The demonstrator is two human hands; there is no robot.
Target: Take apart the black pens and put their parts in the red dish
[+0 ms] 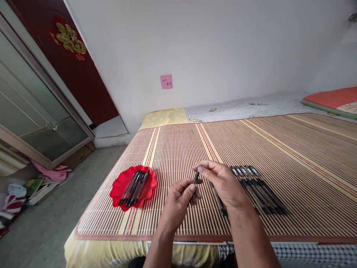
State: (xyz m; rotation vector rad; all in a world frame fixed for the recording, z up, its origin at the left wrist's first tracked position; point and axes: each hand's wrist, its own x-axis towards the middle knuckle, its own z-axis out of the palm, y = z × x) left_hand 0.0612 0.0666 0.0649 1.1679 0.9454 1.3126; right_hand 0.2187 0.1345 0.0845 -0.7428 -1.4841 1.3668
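Note:
Above the mat, my left hand pinches a dark pen, of which only a short upper stretch shows between the fingers. The thumb and fingertips of my right hand close on the top end of that same pen. Under my right hand and wrist, another dark pen lies partly hidden on the mat. Just right of it is a row of several black pens with pale labels, side by side and slanting. To the left, a red scalloped plate bears several black pens.
A striped bamboo mat covers the bed, its front edge close to my forearms. An orange and green pillow lies at the far right. A pink note is on the wall. Clothes lie on the floor at left.

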